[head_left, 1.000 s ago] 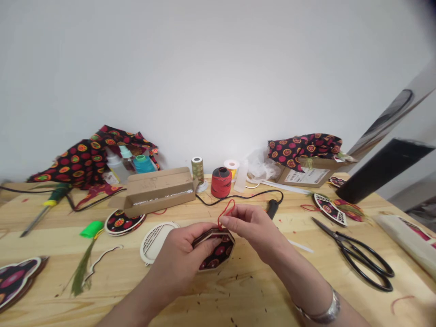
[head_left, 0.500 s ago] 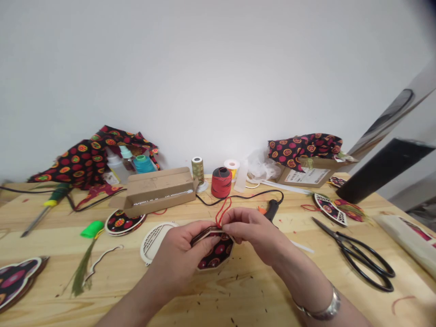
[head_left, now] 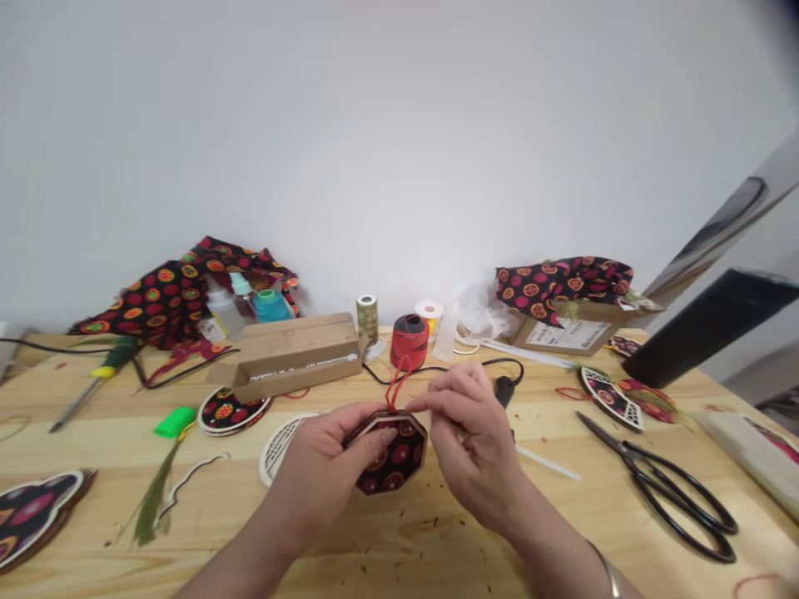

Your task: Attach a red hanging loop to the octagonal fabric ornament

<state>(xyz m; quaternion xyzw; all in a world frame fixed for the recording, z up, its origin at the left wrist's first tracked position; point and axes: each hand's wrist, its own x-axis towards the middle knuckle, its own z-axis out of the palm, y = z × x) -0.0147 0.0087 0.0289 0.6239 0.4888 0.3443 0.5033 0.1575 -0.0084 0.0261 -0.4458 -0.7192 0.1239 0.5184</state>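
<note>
My left hand (head_left: 325, 466) grips an octagonal wooden ornament (head_left: 393, 456) faced with dark fabric printed in red circles, tilting it up off the table. A red cord loop (head_left: 397, 384) rises from the ornament's top edge. My right hand (head_left: 478, 441) pinches at that top edge beside the cord's base, fingers curled together. A silver bracelet shows on my right wrist (head_left: 608, 574).
On the wooden table (head_left: 399, 541): a white cut-out wooden disc (head_left: 280, 441), cardboard box (head_left: 290, 353), red thread spool (head_left: 409, 337), black scissors (head_left: 671, 491), glue gun with cable (head_left: 503, 384), green-handled screwdriver (head_left: 93, 381), patterned fabric heaps (head_left: 181, 291), finished ornaments at left (head_left: 34, 507) and right (head_left: 608, 395).
The ornament has been tipped more upright. My right hand slid down the red cord to the ornament's top edge, and the loop now stands narrower and straighter. The view shifted slightly.
</note>
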